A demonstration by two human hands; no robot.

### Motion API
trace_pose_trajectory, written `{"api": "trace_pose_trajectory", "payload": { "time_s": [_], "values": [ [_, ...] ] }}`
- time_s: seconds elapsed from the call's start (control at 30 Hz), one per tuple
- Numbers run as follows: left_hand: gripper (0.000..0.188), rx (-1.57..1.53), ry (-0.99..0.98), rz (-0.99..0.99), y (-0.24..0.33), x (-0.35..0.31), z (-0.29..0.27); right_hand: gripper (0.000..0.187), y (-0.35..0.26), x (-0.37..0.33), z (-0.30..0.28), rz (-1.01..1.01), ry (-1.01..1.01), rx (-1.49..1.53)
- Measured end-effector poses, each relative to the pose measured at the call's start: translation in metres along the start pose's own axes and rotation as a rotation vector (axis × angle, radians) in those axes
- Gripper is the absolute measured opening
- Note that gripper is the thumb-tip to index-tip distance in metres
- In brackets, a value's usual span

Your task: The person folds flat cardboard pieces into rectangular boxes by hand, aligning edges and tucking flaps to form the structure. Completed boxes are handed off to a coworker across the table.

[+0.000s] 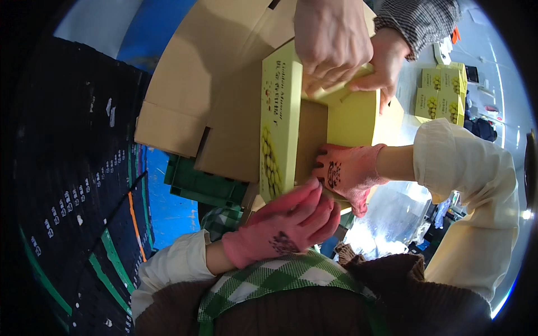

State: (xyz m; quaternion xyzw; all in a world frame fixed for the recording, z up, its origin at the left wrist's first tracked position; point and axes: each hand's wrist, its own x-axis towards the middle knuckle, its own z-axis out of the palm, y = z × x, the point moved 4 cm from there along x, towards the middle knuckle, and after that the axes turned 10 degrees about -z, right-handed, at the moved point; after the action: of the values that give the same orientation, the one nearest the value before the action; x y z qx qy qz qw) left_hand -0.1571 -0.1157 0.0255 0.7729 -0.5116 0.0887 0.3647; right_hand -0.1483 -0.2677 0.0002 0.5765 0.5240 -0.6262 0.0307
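Observation:
A pale-yellow printed carton with a grape picture stands open in front of me, its bare brown inside showing. My right hand, in a pink glove, lies over the carton's near right part, its fingers spread toward the inside and its thumb pointing down over the near end. At the near left corner, my left hand, also in a pink glove, has its fingers stretched out close together; whether they touch the carton is unclear. Another person's bare hands work at the carton's far end, one on a yellow flap.
Large brown cardboard flaps spread out to the left of the carton. Below them is a green plastic crate. A black panel with coloured stripes rises at far left. More yellow cartons are stacked at back right.

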Motion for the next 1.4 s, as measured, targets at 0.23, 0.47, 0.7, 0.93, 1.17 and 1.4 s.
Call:
{"api": "trace_pose_trajectory", "payload": {
  "time_s": [0.23,0.47,0.7,0.93,1.17,1.4],
  "values": [
    [0.094,-0.347,0.034,-0.647,-0.027,-0.056,0.017,0.069,-0.024,-0.010,-0.008,0.124,0.047,-0.104],
    [0.097,-0.376,-0.317,-0.714,-0.032,-0.078,0.040,0.095,-0.020,0.028,-0.010,-0.015,0.597,0.706],
    [0.089,-0.429,-0.584,-0.869,-0.040,-0.114,0.063,0.099,-0.010,0.032,-0.018,-0.082,0.521,0.807],
    [0.060,-1.220,-0.004,-1.369,-0.040,-0.163,0.097,0.068,-0.022,0.027,-0.022,-0.073,0.818,0.567],
    [0.066,-1.464,0.145,-1.315,-0.043,-0.114,0.082,0.047,-0.092,-0.002,0.002,0.455,1.570,0.127],
    [0.087,-1.193,-0.235,-1.033,-0.051,-0.088,0.011,0.057,-0.060,0.023,0.180,0.551,3.188,1.185]
  ]
}}
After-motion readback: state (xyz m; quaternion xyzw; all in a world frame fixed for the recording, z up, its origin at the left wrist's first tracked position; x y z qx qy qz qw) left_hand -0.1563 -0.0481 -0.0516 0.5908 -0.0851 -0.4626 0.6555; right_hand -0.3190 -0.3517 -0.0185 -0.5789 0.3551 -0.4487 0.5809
